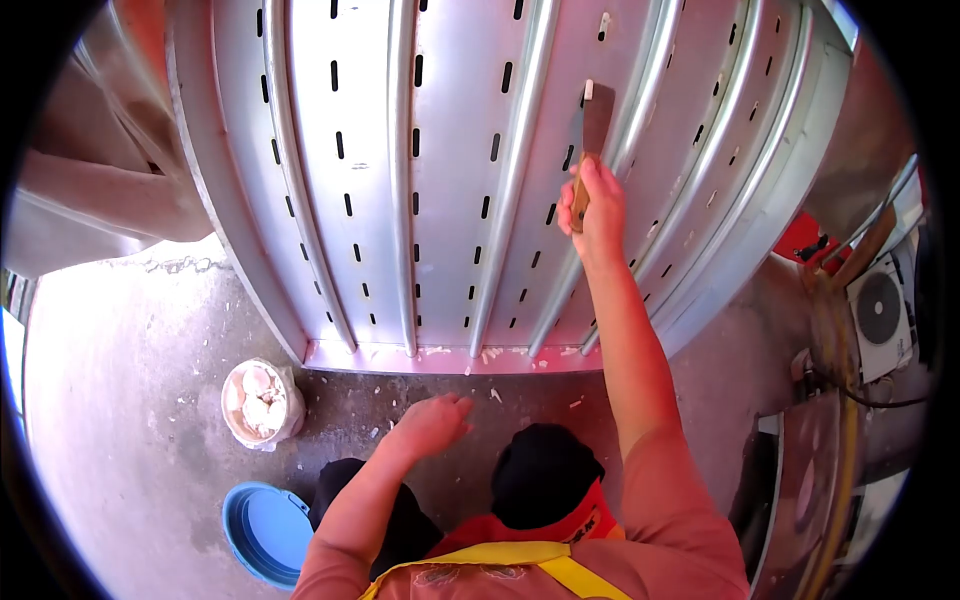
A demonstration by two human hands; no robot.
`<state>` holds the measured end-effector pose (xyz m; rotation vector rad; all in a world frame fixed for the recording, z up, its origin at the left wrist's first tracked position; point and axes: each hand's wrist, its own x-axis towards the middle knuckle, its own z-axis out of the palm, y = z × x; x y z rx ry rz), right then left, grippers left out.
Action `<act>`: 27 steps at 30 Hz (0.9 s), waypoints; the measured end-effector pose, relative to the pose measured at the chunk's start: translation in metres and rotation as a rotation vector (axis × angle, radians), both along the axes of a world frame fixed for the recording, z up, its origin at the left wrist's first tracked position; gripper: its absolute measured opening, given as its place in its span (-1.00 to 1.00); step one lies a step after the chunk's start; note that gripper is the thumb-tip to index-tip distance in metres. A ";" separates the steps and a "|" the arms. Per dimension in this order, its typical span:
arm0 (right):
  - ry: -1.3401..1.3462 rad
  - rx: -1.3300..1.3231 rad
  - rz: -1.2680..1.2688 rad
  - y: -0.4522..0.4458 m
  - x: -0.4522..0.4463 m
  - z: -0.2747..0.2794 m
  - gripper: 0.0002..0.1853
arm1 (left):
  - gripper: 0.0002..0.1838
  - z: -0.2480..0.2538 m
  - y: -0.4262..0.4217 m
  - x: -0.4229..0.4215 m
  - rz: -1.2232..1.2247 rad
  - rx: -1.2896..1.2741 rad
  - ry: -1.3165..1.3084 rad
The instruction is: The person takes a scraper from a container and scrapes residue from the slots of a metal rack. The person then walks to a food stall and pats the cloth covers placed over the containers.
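Slotted panel: left-side slots appear open; some upper-right slots hold pale material. Right hand: fingers clenched around scraper. Left hand: fingers released.

Slotted metal panel: far end cut off by the top edge, beyond the right fingers. Scraper handle: partly hidden within their grip. Pale fragments, ahead of the left fingers: too small to identify. Lettering, behind both: partly covered, illegible.
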<state>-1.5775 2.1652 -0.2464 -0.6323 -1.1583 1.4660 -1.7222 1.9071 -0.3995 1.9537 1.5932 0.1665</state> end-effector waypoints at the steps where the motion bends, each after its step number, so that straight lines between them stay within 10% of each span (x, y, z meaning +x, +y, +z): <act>1: 0.010 0.014 -0.005 -0.003 -0.002 0.004 -0.72 | -0.61 0.001 -0.002 0.000 -0.005 -0.003 -0.008; 27: -0.414 0.095 -0.243 -0.030 0.003 -0.069 -0.88 | -0.62 0.010 -0.001 -0.001 0.016 0.080 0.000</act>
